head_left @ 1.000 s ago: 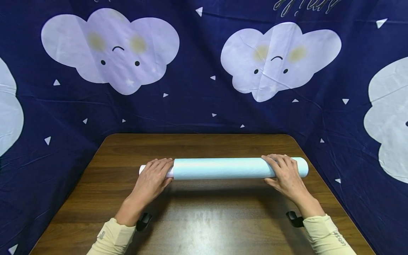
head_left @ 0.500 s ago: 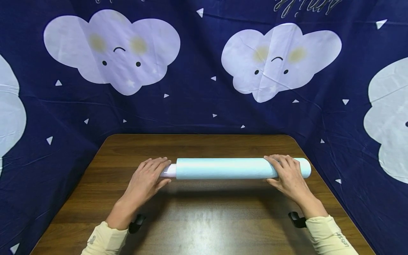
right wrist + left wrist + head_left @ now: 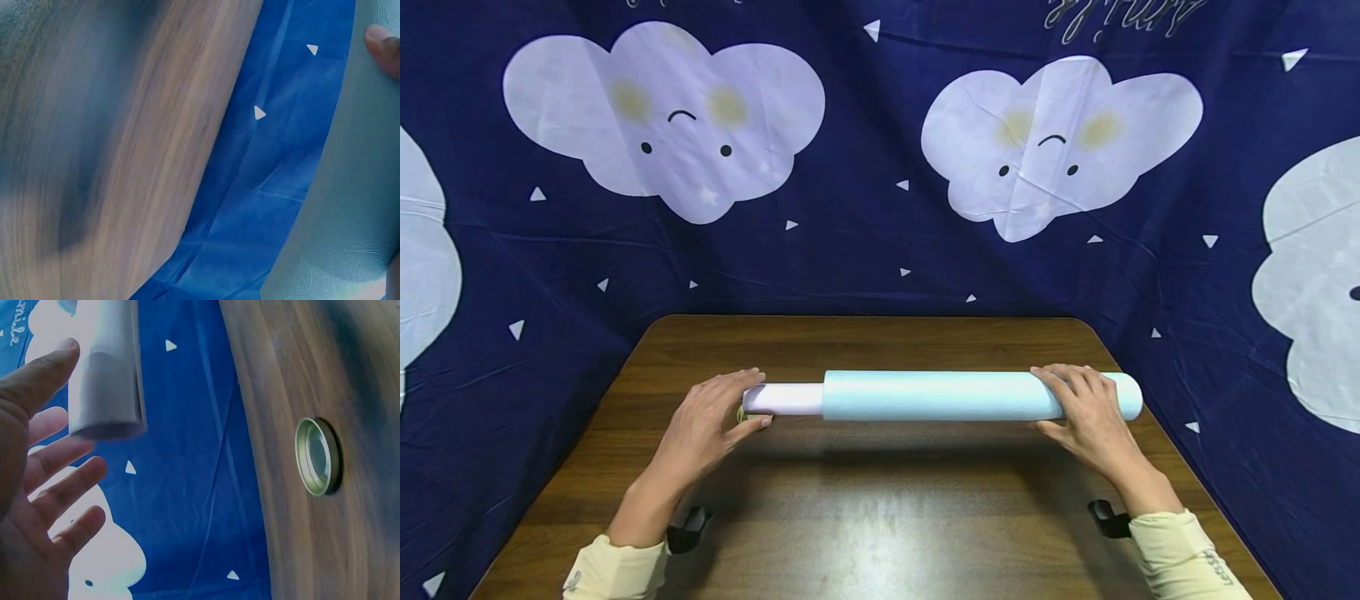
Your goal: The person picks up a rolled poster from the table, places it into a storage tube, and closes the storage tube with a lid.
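A light blue tube (image 3: 932, 396) lies level above the table, a white roll (image 3: 790, 399) sticking out of its left end. My right hand (image 3: 1086, 412) grips the tube near its right end; in the right wrist view only fingertips (image 3: 382, 47) show at the edge. Around the roll's free end, my left hand (image 3: 703, 421) is spread, with fingers and thumb apart. In the left wrist view the thumb overlaps the side of the white roll (image 3: 109, 394), and whether it touches cannot be told. A gold round lid (image 3: 317, 456) lies on the table below.
The brown wooden table (image 3: 880, 517) has rounded far corners. Behind and beside it hangs a dark blue cloth (image 3: 865, 233) with white clouds and small triangles. A black wrist strap piece (image 3: 688, 529) shows below the left wrist, another (image 3: 1108, 518) below the right.
My left hand has slid left along the white roll and loosened from it, baring more of the roll. The right hand and blue tube have shifted slightly right. The gold lid has come into view.
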The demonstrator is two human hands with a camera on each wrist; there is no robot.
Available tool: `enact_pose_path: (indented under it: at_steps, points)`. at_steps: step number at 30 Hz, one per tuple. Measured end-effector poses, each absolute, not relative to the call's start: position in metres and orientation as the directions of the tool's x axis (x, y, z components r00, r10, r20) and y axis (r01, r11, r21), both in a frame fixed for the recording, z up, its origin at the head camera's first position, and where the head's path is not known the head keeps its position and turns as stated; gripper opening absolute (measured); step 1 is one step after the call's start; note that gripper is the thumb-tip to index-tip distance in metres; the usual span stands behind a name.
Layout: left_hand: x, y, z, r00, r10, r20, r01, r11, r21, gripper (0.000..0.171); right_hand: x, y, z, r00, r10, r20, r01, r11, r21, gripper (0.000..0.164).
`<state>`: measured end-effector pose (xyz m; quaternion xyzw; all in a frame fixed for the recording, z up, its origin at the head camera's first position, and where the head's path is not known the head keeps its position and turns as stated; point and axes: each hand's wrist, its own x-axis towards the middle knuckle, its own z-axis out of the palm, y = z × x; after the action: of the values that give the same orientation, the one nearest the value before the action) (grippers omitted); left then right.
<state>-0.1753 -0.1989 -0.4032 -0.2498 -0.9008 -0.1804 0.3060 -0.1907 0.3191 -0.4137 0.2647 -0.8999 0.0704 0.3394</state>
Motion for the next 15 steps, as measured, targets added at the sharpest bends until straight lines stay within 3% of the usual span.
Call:
enact_pose_path:
  at_steps: [9,15]
  points:
    - [-0.173,-0.211,-0.409,-0.686,0.287,0.669,0.564,0.791,0.239,0.063,-0.190,0.322,-0.412,-0.626,-0.428,0.652,-0.528,0.848,0.049,0.087]
    - [-0.171,-0.214,-0.413,-0.733,0.249,0.633,0.533,0.788,0.308,0.062,-0.188,0.323,-0.411,-0.621,-0.433,0.654,-0.533,0.845,0.053,0.085]
